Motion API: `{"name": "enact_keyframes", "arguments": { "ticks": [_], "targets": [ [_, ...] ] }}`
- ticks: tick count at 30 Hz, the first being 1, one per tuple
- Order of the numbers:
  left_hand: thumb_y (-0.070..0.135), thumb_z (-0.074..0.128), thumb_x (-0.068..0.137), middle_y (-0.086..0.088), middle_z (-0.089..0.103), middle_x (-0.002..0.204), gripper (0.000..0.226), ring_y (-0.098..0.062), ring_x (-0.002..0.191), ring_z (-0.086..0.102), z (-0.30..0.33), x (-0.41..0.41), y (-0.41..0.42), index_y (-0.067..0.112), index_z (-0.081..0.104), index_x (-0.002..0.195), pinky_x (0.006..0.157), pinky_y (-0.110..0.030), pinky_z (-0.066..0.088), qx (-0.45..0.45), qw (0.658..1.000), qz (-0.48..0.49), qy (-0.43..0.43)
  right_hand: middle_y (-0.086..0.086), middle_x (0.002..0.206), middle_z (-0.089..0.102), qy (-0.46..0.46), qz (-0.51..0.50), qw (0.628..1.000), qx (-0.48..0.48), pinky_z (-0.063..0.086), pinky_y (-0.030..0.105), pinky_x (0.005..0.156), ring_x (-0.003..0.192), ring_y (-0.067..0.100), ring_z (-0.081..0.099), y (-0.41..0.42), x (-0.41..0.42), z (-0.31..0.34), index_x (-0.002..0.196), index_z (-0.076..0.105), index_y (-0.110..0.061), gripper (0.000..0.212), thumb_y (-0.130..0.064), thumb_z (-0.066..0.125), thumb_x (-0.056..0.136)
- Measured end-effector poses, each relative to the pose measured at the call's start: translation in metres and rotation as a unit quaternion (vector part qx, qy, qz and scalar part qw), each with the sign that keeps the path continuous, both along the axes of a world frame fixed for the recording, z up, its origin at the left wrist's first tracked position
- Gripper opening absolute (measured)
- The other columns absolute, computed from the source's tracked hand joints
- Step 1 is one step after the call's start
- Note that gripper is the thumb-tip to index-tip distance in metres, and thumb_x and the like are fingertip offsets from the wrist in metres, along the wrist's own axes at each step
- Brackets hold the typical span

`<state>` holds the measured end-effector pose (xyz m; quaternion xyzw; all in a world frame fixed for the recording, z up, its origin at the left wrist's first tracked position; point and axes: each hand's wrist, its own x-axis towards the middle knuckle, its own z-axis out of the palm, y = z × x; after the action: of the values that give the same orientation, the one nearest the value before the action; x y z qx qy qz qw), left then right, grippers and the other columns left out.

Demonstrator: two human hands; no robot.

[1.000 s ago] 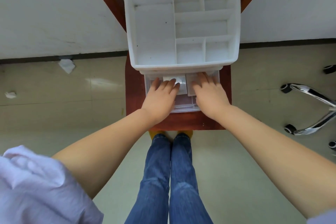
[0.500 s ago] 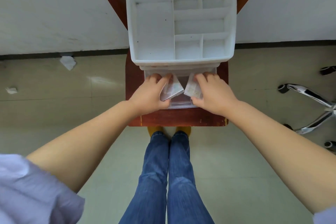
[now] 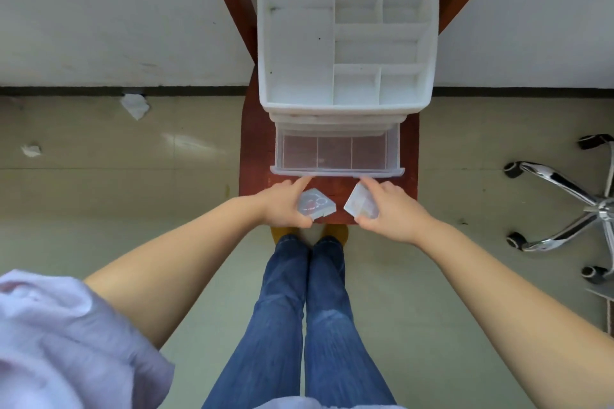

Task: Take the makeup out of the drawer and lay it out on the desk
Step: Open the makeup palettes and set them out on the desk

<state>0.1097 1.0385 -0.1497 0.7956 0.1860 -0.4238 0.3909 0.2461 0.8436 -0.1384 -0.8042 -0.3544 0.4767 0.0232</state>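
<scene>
Holding two makeup cases (image 3: 315, 204), one per hand (image 3: 282, 204)

Organizer (image 3: 347, 43): matt white plastic, smooth. Drawer (image 3: 335, 153): clear plastic, slightly frosted. Two makeup cases, left one (image 3: 315, 204) & right one (image 3: 360, 202): translucent glossy plastic. Desk (image 3: 255, 156): red-brown wood, smooth w/ low sheen. Chair base (image 3: 564, 206), far right: polished chrome metal, black plastic casters. Floor (image 3: 116, 183): smooth tile, faint gloss. Jeans (image 3: 299, 325): blue denim cloth. Sleeve (image 3: 66, 342): pale, soft woven cloth.
</scene>
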Motion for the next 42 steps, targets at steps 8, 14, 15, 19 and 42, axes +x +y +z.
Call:
{"name": "enact_keyframes", "arguments": {
  "ticks": [8, 14, 15, 19, 42],
  "targets": [
    [0.036, 0.063, 0.074, -0.020, 0.037, 0.135, 0.103, -0.037, 0.123, 0.036, -0.005, 0.047, 0.038, 0.031, -0.008, 0.148, 0.093, -0.038, 0.039, 0.080, 0.994, 0.030, -0.069, 0.019, 0.140, 0.035, -0.092, 0.008, 0.996, 0.003, 0.039, 0.046, 0.097, 0.127, 0.038, 0.035, 0.053, 0.049, -0.006, 0.150, 0.003, -0.031, 0.086, -0.041, 0.056, 0.082],
    [0.032, 0.063, 0.076, -0.017, 0.039, 0.130, 0.084, -0.035, 0.117, 0.038, 0.007, 0.038, 0.039, 0.028, 0.017, 0.145, 0.089, -0.035, 0.037, 0.103, 0.987, 0.042, -0.112, 0.019, 0.136, 0.038, -0.082, -0.010, 0.996, 0.012, 0.039, 0.044, 0.094, 0.123, 0.036, 0.037, 0.060, 0.028, 0.001, 0.148, 0.015, -0.024, 0.081, -0.041, 0.058, 0.081],
    [0.031, 0.063, 0.076, -0.016, 0.040, 0.126, 0.081, -0.033, 0.116, 0.038, 0.013, 0.028, 0.037, 0.028, 0.020, 0.144, 0.089, -0.035, 0.037, 0.103, 0.987, 0.050, -0.113, 0.017, 0.134, 0.039, -0.082, -0.007, 0.996, 0.018, 0.040, 0.043, 0.092, 0.121, 0.035, 0.038, 0.060, 0.020, 0.006, 0.146, 0.019, -0.022, 0.078, -0.040, 0.058, 0.081],
    [0.028, 0.063, 0.079, -0.015, 0.036, 0.126, 0.080, -0.032, 0.117, 0.035, 0.037, -0.031, 0.020, 0.027, 0.020, 0.146, 0.098, -0.039, 0.038, 0.109, 0.981, 0.123, -0.103, 0.015, 0.127, 0.044, -0.077, 0.037, 0.995, 0.047, 0.043, 0.044, 0.091, 0.116, 0.035, 0.041, 0.059, -0.020, 0.026, 0.140, 0.030, -0.018, 0.070, -0.039, 0.061, 0.080],
    [0.020, 0.061, 0.079, -0.004, 0.036, 0.122, 0.054, -0.022, 0.120, 0.031, 0.159, -0.467, -0.375, 0.028, 0.040, 0.128, 0.087, -0.040, 0.047, 0.344, 0.471, 0.812, -0.005, 0.011, 0.135, 0.040, -0.005, 0.729, 0.632, 0.263, 0.044, 0.041, 0.092, 0.123, 0.032, 0.037, -0.010, -0.435, 0.159, 0.139, 0.034, -0.016, 0.063, -0.033, 0.062, 0.085]
  ]
}}
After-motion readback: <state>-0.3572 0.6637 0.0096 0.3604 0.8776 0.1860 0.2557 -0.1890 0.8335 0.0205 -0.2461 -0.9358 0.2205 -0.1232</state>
